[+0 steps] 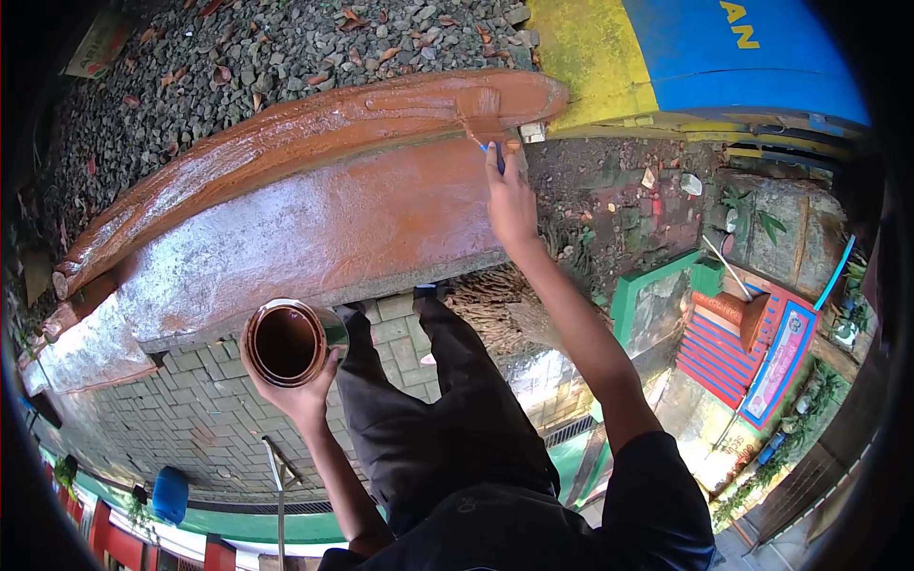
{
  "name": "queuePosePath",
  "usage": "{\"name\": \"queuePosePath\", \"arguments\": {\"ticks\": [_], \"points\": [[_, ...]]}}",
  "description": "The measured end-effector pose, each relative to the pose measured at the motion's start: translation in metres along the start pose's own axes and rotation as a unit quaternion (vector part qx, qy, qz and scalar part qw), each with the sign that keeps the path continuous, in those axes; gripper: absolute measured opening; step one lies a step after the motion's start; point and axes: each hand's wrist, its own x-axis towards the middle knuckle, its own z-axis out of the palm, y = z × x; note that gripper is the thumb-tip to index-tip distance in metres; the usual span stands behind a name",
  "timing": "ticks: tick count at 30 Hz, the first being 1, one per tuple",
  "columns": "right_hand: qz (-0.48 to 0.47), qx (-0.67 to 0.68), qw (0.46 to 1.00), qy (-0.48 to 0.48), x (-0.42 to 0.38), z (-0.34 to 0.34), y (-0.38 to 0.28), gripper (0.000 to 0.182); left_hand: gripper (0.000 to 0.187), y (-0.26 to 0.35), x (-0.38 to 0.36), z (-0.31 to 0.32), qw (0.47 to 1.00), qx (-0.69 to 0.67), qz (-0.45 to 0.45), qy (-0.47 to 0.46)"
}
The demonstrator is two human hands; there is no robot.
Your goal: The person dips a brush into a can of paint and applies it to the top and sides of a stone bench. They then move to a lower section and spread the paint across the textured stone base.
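Note:
A paint can (286,344) with dark brown paint inside is held by my left hand (309,395), whose fingers wrap round its side. My right hand (512,195) is closed on the blue handle of a paintbrush (483,122). The brush's bristles rest on the right part of a long, rounded, log-like rail (362,109), coated in wet reddish-brown paint. Below the rail lies a flat slab (314,228), brown and glossy, with whitish reflections at its left.
Gravel (286,43) with dry leaves lies behind the rail. A yellow and blue painted structure (752,67) stands at upper right. Block paving (209,409) lies under me, with a blue barrel (170,495) at lower left. A red and blue slatted bench (728,352) is at right.

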Motion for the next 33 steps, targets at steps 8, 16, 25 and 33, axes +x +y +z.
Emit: {"name": "queuePosePath", "arguments": {"ticks": [8, 16, 25, 33], "points": [[0.221, 0.268, 0.937, 0.027, 0.019, 0.008, 0.004, 0.062, 0.099, 0.002, -0.003, -0.004, 1.000, 0.017, 0.007, -0.015], [0.056, 0.204, 0.976, -0.044, 0.005, 0.001, -0.119, 0.067, 0.102, -0.004, -0.003, -0.013, 0.999, 0.025, 0.017, -0.019], [0.188, 0.204, 0.957, 0.085, 0.021, 0.013, -0.058, 0.067, 0.106, -0.010, 0.001, -0.035, 1.000, 0.005, 0.000, -0.013], [0.147, 0.294, 0.944, 0.013, 0.030, 0.009, -0.293, 0.064, 0.106, -0.018, 0.010, -0.084, 1.000, 0.000, -0.019, 0.013]]}}
